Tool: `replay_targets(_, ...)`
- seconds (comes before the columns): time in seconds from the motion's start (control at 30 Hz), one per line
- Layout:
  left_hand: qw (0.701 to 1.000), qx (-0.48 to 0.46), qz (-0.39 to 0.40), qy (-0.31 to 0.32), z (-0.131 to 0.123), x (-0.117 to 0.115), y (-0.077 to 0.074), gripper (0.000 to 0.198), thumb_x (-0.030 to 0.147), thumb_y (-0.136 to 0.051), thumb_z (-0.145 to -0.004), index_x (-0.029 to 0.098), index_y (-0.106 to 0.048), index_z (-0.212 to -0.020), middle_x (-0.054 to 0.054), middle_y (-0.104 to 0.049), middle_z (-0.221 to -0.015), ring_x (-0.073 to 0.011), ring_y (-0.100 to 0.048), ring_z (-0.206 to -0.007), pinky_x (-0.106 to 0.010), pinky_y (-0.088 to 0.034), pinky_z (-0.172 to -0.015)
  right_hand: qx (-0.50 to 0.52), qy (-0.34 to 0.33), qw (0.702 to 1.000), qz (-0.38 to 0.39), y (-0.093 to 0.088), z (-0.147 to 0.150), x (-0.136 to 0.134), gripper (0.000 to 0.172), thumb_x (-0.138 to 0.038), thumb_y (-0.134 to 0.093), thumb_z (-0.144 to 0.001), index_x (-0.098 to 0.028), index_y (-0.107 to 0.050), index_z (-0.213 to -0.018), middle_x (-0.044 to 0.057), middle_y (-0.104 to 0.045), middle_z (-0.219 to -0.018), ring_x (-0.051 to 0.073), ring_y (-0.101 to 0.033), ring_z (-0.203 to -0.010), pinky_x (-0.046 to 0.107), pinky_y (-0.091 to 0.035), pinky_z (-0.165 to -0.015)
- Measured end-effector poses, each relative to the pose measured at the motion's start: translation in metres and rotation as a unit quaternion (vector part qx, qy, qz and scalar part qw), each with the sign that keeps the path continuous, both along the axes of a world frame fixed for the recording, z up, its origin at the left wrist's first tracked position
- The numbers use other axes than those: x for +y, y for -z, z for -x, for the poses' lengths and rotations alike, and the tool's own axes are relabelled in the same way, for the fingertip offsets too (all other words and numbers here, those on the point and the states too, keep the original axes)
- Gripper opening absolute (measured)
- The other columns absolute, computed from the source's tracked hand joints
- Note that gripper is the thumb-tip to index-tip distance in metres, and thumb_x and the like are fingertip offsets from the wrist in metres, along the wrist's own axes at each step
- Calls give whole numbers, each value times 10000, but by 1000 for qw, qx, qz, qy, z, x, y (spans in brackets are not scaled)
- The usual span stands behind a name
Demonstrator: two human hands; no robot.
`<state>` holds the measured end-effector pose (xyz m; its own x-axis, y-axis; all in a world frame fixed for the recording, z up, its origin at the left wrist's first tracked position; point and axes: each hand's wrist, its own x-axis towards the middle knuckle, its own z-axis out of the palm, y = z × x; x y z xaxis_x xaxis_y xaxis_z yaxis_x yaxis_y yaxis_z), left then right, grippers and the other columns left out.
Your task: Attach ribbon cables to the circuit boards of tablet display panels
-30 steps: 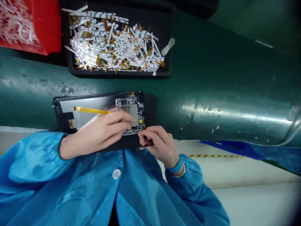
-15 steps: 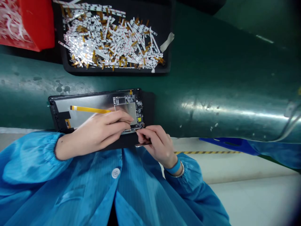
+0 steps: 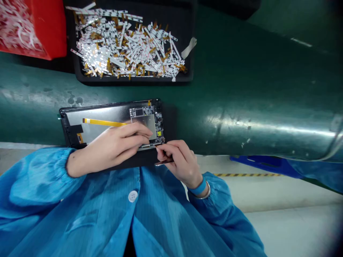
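The black-framed tablet (image 3: 102, 114) lies open and flat on a dark mat (image 3: 168, 125), at centre left of the frame, on a teal-green metal surface (image 3: 241, 89). Its green circuit board (image 3: 158, 121) with a silver metal shield (image 3: 147, 125) sits at the right end, and a flat yellow ribbon cable (image 3: 103, 122) runs left from under the fingers. The left hand (image 3: 112, 148) lies across the board, fingers together on the shield; whether its grip pinches anything, I cannot tell. The right hand (image 3: 179, 160) pinches a slim metal tool (image 3: 163, 162) at the board's lower edge. Above, at upper centre, a black tray (image 3: 134, 81) holds a heap of white-and-amber flex strips (image 3: 125, 46).
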<state>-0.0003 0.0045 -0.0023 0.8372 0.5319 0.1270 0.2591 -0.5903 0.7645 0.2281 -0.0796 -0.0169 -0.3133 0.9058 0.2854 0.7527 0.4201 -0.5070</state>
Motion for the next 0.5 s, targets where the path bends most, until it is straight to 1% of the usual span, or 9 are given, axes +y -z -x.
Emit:
replay_targets(0.13, 1000, -3, 5, -3, 0, 0, -1, 221, 119, -428, -990, 138, -591, -1138, -72, -597, -1246, -159, -582, -1153, -269, -481, -1013, 6, -2, 1000, -9, 1, 1, -1, 61, -139, -575, -934, -174, -619, -957, 15, -624, -847, 75, -583, -646, 177, -488, -564)
replay_targets(0.3, 1000, 4, 4, 3, 0, 1, -1, 235, 126, -431, -988, 142, -584, -1166, -82, -586, -1277, -181, -583, -1162, -297, -498, -999, 17, -1, 1000, 0, 1, 2, -2, 72, -139, -589, -930, -166, -624, -987, 19, -628, -853, 78, -593, -656, 178, -499, -569)
replay_targets(0.5, 1000, 3, -5, 7, 1, 1, 1, 240, 129, -425, -988, 131, -594, -1158, -95, -591, -1270, -194, -592, -1147, -317, -519, -971, 28, 23, 999, -13, 2, 6, -3, 153, -79, -626, -882, -170, -620, -1005, 11, -640, -863, 79, -623, -703, 168, -523, -616)
